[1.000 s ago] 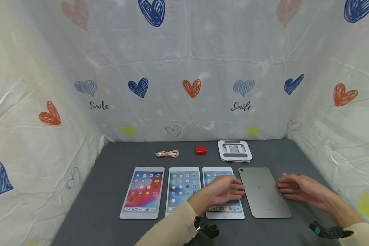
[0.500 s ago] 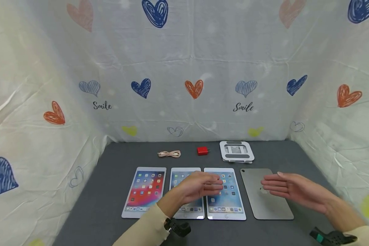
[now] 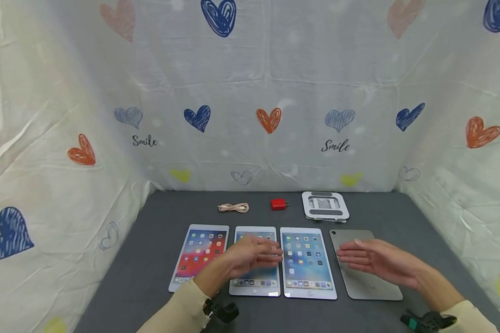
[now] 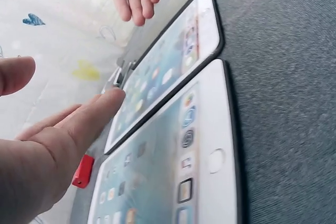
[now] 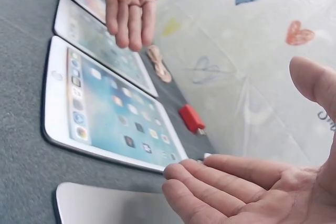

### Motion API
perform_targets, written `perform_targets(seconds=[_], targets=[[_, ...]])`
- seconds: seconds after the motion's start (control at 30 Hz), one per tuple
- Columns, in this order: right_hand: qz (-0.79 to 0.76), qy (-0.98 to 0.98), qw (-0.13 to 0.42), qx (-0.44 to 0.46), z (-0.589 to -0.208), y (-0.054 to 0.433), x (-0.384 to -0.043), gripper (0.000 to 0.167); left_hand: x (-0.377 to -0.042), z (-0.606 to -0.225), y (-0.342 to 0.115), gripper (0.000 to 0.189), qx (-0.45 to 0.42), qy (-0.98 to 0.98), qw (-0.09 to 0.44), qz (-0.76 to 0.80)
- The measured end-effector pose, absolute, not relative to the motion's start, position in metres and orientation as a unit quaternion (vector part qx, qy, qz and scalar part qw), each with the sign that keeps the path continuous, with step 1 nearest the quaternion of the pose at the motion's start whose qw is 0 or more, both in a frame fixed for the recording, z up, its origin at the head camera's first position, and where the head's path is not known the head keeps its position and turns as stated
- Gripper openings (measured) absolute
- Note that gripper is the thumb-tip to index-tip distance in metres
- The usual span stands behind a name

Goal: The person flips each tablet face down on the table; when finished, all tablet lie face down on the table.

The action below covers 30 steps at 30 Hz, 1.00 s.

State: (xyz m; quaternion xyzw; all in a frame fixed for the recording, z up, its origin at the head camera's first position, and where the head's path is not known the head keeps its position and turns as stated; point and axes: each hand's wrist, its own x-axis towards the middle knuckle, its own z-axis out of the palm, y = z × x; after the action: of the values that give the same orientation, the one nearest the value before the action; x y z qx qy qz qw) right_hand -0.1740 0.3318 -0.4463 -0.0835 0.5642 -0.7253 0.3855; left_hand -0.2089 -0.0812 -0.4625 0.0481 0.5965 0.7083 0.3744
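Observation:
Side by side on the grey table lie three white tablets with lit screens and one grey tablet (image 3: 375, 282) face down. My left hand (image 3: 250, 254) hovers over the second white tablet (image 3: 256, 284), fingers fairly straight, holding nothing. Above the grey tablet is my right hand (image 3: 379, 261), its fingers extended and nothing in it. Between the hands sits the third white tablet (image 3: 309, 263), fully visible. The leftmost tablet (image 3: 200, 252) shows a red and blue screen, partly covered by the left forearm. In the right wrist view the right palm (image 5: 283, 198) faces the tablets.
Behind the tablets lie a coiled beige cable (image 3: 233, 207), a red charger plug (image 3: 278, 204) and a folded white and grey stand (image 3: 325, 206). A heart-printed white cloth (image 3: 233, 152) encloses the back and sides of the table (image 3: 150, 259).
My left hand has moved left, from the third white tablet to the second. My right hand has come left from beside the grey tablet to over it. The tablets stay in their row.

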Motion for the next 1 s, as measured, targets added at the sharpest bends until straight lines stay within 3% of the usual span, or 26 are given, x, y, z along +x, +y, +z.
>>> perform_targets(seconds=[0.63, 1.0], targets=[[-0.665, 0.664, 0.34, 0.02, -0.466, 0.297, -0.176, 0.077, -0.202, -0.473, -0.063, 0.05, -0.005, 0.607, 0.355, 0.711], [-0.657, 0.697, 0.282, 0.055, -0.461, 0.289, -0.17, 0.064, -0.204, -0.472, -0.051, 0.047, 0.004, 0.625, 0.352, 0.696]])
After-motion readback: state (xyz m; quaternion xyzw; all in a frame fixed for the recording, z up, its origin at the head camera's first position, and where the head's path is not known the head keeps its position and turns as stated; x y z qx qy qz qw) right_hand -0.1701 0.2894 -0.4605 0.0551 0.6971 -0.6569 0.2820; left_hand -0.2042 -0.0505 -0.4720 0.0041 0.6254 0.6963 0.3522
